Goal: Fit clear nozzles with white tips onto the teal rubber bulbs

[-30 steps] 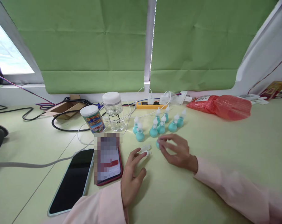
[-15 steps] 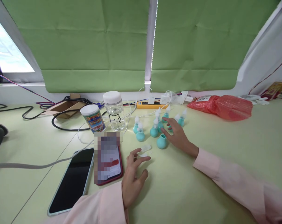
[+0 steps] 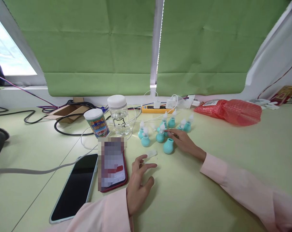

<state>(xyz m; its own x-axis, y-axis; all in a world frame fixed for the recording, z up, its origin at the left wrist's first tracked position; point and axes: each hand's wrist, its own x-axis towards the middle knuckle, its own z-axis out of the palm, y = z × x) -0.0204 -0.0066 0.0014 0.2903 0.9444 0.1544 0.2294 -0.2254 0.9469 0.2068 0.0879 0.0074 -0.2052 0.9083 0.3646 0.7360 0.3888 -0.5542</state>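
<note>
My right hand [image 3: 182, 140] reaches in among several teal nasal aspirators, rubber bulbs with clear nozzles. Its thumb and index finger pinch at a teal aspirator [image 3: 165, 133] that is mostly hidden behind the fingers and a nearer aspirator [image 3: 160, 137]. Just below that hand stands a teal bulb without a nozzle [image 3: 168, 146], its round mouth facing up. My left hand [image 3: 139, 185] hovers low over the table with fingers apart, holding nothing. Close to its index fingertip lies a clear plastic piece [image 3: 151, 154]. Two aspirators [image 3: 145, 140] stand together farther left.
Beside my left hand lie a red-cased phone [image 3: 113, 167] and a dark-screened phone [image 3: 74, 188]. A clear jar [image 3: 120, 116] and a printed canister [image 3: 97, 124] stand behind them. Cables, an orange power strip [image 3: 155, 110] and a red plastic bag [image 3: 230, 111] line the back.
My right hand has shifted left, and its spread fingers have closed together among the aspirators. The left hand stays almost where it was.
</note>
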